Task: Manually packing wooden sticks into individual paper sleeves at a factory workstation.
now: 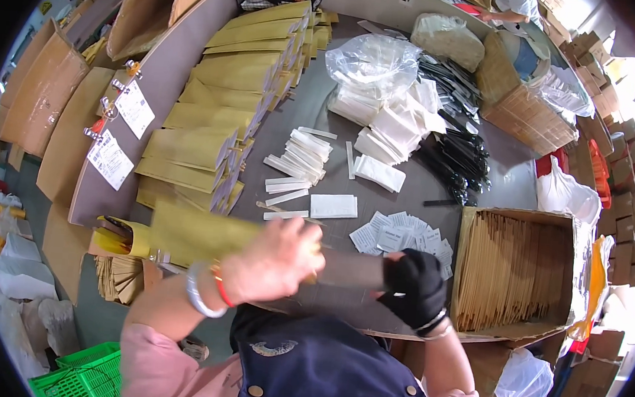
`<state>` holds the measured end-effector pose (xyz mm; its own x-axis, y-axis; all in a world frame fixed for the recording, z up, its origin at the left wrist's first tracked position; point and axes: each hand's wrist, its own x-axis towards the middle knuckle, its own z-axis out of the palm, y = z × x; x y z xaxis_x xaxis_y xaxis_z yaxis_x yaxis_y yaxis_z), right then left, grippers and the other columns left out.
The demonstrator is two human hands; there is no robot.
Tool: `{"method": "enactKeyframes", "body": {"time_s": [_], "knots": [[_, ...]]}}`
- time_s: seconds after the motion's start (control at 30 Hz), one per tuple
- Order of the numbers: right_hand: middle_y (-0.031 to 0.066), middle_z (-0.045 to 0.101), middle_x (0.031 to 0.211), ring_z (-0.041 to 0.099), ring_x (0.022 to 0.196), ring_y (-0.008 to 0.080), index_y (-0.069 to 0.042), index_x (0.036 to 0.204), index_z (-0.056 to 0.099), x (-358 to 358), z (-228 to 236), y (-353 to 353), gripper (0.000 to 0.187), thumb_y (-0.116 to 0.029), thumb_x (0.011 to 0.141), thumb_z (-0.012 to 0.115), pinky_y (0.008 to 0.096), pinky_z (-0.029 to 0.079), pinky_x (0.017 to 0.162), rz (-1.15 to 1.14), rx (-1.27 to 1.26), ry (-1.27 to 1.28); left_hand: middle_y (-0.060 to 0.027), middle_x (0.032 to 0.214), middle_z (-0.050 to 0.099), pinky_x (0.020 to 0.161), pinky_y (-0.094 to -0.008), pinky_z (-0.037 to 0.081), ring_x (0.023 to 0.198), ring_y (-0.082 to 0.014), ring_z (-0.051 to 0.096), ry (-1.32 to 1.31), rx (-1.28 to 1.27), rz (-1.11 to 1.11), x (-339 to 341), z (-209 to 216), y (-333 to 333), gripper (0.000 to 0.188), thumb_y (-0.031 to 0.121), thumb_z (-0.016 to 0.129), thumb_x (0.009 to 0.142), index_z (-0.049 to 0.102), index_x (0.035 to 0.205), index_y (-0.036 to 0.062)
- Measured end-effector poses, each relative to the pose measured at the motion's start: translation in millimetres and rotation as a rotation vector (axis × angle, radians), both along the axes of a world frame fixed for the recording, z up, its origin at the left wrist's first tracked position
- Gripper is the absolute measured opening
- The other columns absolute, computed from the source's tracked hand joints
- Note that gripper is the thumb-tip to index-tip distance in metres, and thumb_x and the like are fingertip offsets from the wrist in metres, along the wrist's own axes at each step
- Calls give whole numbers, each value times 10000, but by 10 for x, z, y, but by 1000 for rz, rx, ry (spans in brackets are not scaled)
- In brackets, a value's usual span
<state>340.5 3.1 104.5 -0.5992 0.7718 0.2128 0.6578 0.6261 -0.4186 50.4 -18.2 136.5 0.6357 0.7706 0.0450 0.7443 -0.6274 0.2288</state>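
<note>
Envelope [199, 235] is gripped by the left hand [274, 258]; gloved right hand [415, 287] clenches a blurred strip [353, 269]; cards [400, 238] lie beyond.

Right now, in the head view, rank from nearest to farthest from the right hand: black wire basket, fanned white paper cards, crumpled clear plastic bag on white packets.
1. Fanned white paper cards: just beyond the right hand.
2. Crumpled clear plastic bag: farther up, middle.
3. Black wire basket: far end, left.
</note>
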Motion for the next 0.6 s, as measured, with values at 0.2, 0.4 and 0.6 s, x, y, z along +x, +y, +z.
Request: {"method": "enactKeyframes", "body": {"time_s": [0.2,0.4,0.6], "knots": [[132,572,990,552,912,347,-65,1126,561,198,-84,-29,627,-260,604,848,432,448,791,-160,-21,0,-195,1199,523,940,-436,454,1132,-373,499,-38,318,458,-958,-24,301,255,49,700,655,633,901,37],[123,584,1000,556,937,344,-74,1121,568,221,-278,-135,622,-265,594,837,437,448,797,-129,-70,-88,-209,1392,373,1068,-568,286,1290,-450,333,-237,35,797,-36,-1292,-623,786,327,864,611,531,1266,49],[130,589,1007,557,941,356,-73,1091,576,183,-294,-179,598,-304,603,831,444,451,798,-51,-44,-122,-208,1454,314,1112,-564,207,1354,-443,252,-435,-12,878,-68,-1574,-745,933,356,880,607,442,1350,2]]}}
